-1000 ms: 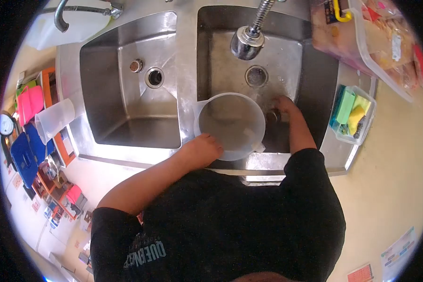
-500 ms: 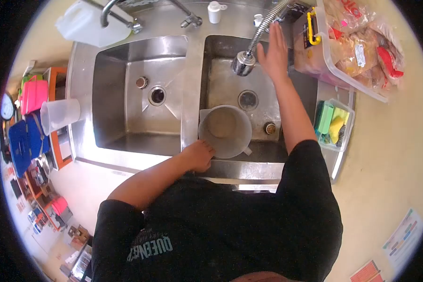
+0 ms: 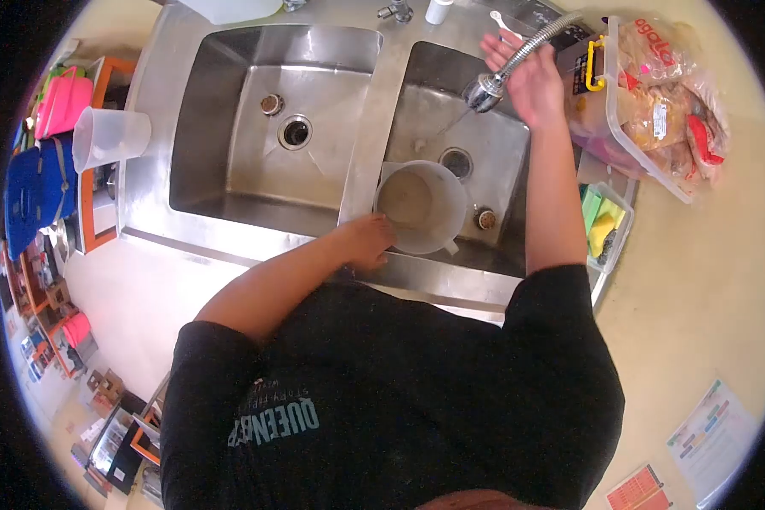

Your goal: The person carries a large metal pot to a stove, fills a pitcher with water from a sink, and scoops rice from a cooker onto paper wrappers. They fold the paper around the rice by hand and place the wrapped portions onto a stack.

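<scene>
In the right basin, a translucent round container [image 3: 421,204] stands upright near the front wall. My left hand [image 3: 370,241] is closed at its left rim, fingertips partly hidden. Farther back, my right hand [image 3: 531,85] is open, palm up and fingers spread, just behind the coiled metal hose [image 3: 531,44]. The hose crosses in front of the palm; whether they touch is unclear. Its spray head [image 3: 484,93] hangs over the basin, with a thin streak like water below it.
The left basin [image 3: 293,178] has a round drain. A clear pitcher [image 3: 115,138] stands at the left edge. To the right are a plastic box [image 3: 608,115] of bagged items and a small tub [image 3: 625,229] with sponges. A white bottle [image 3: 438,10] stands behind the sinks.
The head view has shifted and tilted. My right hand has turned its palm up and lies behind the hose. A thin streak now shows below the spray head.
</scene>
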Available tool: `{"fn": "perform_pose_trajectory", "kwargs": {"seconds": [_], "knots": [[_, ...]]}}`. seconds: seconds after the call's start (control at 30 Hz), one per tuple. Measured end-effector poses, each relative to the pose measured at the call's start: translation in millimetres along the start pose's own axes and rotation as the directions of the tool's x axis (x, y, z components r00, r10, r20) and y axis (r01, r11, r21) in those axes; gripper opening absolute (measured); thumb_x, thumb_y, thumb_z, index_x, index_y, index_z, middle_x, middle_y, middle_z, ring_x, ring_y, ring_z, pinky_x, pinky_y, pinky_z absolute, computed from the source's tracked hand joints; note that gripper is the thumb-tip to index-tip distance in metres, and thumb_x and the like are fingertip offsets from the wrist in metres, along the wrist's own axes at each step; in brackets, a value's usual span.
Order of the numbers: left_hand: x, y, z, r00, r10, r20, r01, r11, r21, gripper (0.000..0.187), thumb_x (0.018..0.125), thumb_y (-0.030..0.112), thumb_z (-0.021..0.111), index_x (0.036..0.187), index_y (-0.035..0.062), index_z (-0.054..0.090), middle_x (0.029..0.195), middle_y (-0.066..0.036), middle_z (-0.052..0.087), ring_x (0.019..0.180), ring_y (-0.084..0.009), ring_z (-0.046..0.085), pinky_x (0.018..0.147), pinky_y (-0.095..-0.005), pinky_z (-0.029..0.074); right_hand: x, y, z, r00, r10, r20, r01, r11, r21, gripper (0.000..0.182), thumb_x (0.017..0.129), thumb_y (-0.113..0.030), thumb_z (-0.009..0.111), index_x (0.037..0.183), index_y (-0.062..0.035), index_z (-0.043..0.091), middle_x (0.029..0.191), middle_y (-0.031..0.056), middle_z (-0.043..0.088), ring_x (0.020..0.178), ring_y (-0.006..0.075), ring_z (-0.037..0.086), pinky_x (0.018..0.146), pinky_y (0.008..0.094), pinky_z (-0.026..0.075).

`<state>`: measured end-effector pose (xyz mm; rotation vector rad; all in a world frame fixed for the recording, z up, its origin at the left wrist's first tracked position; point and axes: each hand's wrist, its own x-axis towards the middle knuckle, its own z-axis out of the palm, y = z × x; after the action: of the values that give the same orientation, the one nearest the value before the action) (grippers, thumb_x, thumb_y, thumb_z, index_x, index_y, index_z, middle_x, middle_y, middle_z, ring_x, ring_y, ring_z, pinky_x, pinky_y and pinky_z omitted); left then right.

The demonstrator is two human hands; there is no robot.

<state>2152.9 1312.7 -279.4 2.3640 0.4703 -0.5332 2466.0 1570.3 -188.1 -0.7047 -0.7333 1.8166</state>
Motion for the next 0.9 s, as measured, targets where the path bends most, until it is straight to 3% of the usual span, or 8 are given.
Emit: {"fn": "perform_pose_trajectory", "kwargs": {"seconds": [0.13, 0.23, 0.43, 0.57, 0.63, 0.73, 0.83, 0.9], "knots": [[-1, -3, -11, 0.997, 0.025, 0.072, -0.027, 0.999, 0.022, 0.06, 0.093, 0.041, 0.058, 0.137, 0.001, 0.055, 0.142, -0.019, 0.057, 0.139, -0.03, 0.047, 0.123, -0.0459, 0.025, -73, 8, 44, 0.986, -0.055, 0.159, 0.066, 0.996, -0.063, 0.07, 0.1, -0.051, 0.055, 0.146, 0.0012, 0.045, 0.142, 0.023, 0.056, 0.126, 0.029, 0.057, 0.112, 0.0434, 0.04], [4, -14, 27, 0.975, 0.089, -0.204, -0.075, 0.994, 0.077, 0.048, 0.089, 0.04, 0.063, 0.12, 0.0032, 0.065, 0.127, -0.015, 0.065, 0.131, -0.0293, 0.053, 0.119, -0.0435, 0.029, -101, -4, 80, 0.985, -0.136, 0.102, 0.15, 0.978, -0.146, 0.069, 0.1, -0.048, 0.057, 0.145, 0.0028, 0.045, 0.136, 0.0215, 0.059, 0.128, 0.03, 0.056, 0.112, 0.0451, 0.041], [-13, -3, 1, 0.998, 0.033, -0.058, -0.027, 0.995, 0.094, 0.069, 0.094, 0.047, 0.059, 0.143, 0.001, 0.049, 0.15, -0.017, 0.049, 0.145, -0.0294, 0.039, 0.126, -0.0455, 0.018, -118, -12, 94, 0.985, -0.163, 0.051, 0.17, 0.96, -0.224, 0.072, 0.098, -0.047, 0.061, 0.148, 0.0022, 0.042, 0.145, 0.0207, 0.053, 0.134, 0.032, 0.051, 0.116, 0.0432, 0.037], [-41, 0, -1, 0.954, 0.051, -0.296, -0.034, 0.998, 0.06, 0.061, 0.095, 0.039, 0.062, 0.141, -0.0004, 0.051, 0.15, -0.017, 0.049, 0.146, -0.032, 0.038, 0.125, -0.0469, 0.022, -136, -1, 76, 0.983, -0.161, -0.085, 0.127, 0.94, -0.316, 0.072, 0.102, -0.045, 0.055, 0.151, 0.0047, 0.036, 0.152, 0.0187, 0.045, 0.141, 0.0305, 0.044, 0.117, 0.0425, 0.033], [-70, 1, 3, 0.881, 0.017, -0.474, -0.057, 0.996, -0.071, 0.054, 0.095, 0.031, 0.064, 0.139, 0.0008, 0.054, 0.15, -0.017, 0.049, 0.144, -0.0334, 0.04, 0.123, -0.048, 0.027, -153, 9, 64, 0.974, -0.165, -0.157, 0.092, 0.914, -0.394, 0.071, 0.102, -0.043, 0.057, 0.151, 0.0028, 0.037, 0.152, 0.0181, 0.045, 0.139, 0.0288, 0.046, 0.116, 0.0416, 0.034], [-152, 17, -9, 0.791, -0.266, -0.551, 0.004, 0.903, -0.43, 0.046, 0.093, 0.019, 0.066, 0.135, 0.0041, 0.058, 0.148, -0.017, 0.052, 0.14, -0.0347, 0.045, 0.117, -0.048, 0.036, -184, 34, 43, 0.945, -0.116, -0.306, -0.067, 0.846, -0.528, 0.065, 0.102, -0.038, 0.06, 0.151, 0.0001, 0.04, 0.15, 0.017, 0.049, 0.135, 0.0273, 0.05, 0.115, 0.0405, 0.035], [-235, 18, 43, 0.486, -0.553, -0.676, 0.085, 0.8, -0.594, 0.041, 0.091, 0.009, 0.068, 0.131, 0.0048, 0.062, 0.138, -0.018, 0.06, 0.13, -0.0355, 0.055, 0.111, -0.043, 0.042, -230, 42, 40, 0.898, 0.044, -0.437, -0.366, 0.625, -0.69, 0.056, 0.101, -0.031, 0.063, 0.147, -0.0015, 0.048, 0.142, 0.0154, 0.057, 0.129, 0.0259, 0.056, 0.11, 0.0393, 0.04], [-293, 19, 104, 0.182, -0.77, -0.611, 0.189, 0.637, -0.747, 0.031, 0.095, 0.004, 0.062, 0.125, 0.001, 0.064, 0.125, -0.016, 0.067, 0.121, -0.0291, 0.062, 0.104, -0.0395, 0.046, -265, 16, 80, 0.923, 0.178, -0.342, -0.382, 0.302, -0.874, 0.057, 0.101, -0.032, 0.063, 0.147, -0.0016, 0.047, 0.137, 0.0152, 0.06, 0.127, 0.0252, 0.059, 0.107, 0.0386, 0.043]]}}
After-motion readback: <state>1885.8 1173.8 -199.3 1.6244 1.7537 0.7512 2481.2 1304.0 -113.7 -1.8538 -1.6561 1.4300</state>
